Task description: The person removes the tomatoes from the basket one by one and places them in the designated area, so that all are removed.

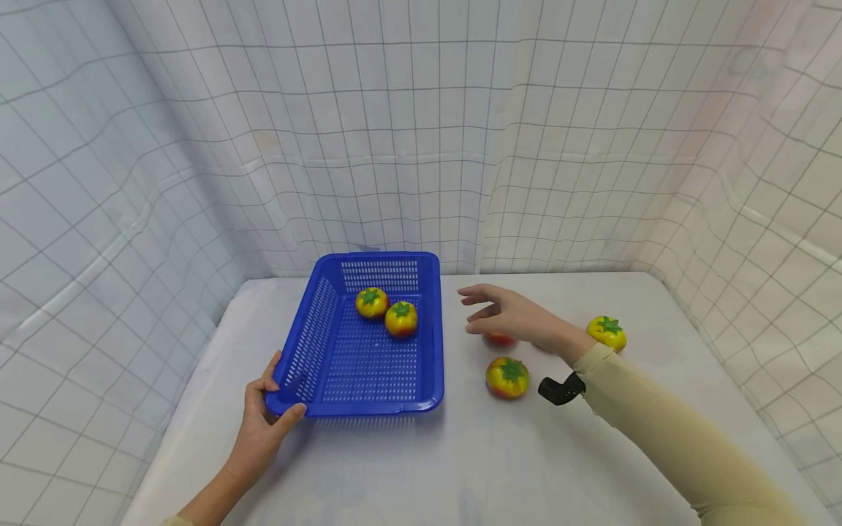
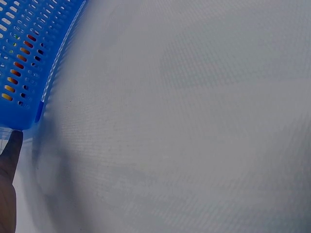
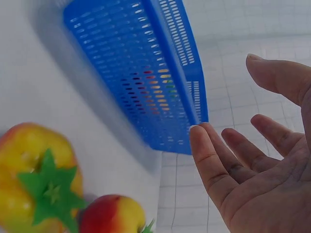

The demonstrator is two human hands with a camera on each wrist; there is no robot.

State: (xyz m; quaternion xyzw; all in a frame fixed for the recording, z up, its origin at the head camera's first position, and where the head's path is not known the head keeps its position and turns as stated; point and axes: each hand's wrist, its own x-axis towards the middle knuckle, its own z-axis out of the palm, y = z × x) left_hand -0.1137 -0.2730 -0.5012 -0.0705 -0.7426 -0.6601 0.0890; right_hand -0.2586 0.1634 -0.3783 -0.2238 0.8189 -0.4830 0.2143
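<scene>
A blue plastic basket (image 1: 365, 407) with slotted walls stands on the table, with two yellow-red fruits (image 1: 371, 303) with green star-shaped leaves inside it. My left hand (image 1: 258, 427) grips the basket's near left corner, its thumb over the rim. In the left wrist view only part of that hand shows below the basket wall. To the right of the basket, my right hand (image 1: 509, 315) hovers empty, fingers spread and slightly bent. Partly hidden under it is a red fruit (image 1: 500, 340). A similar yellow-red fruit (image 1: 508, 378) lies nearer, below the right hand.
Another yellow fruit (image 1: 607, 333) with a green leaf top lies farther right, beyond the right forearm. White sheets with a dark grid (image 1: 421, 146) hang behind the white table (image 1: 368, 475) and along both sides. A black strap with a small device (image 1: 561, 389) is on the right wrist.
</scene>
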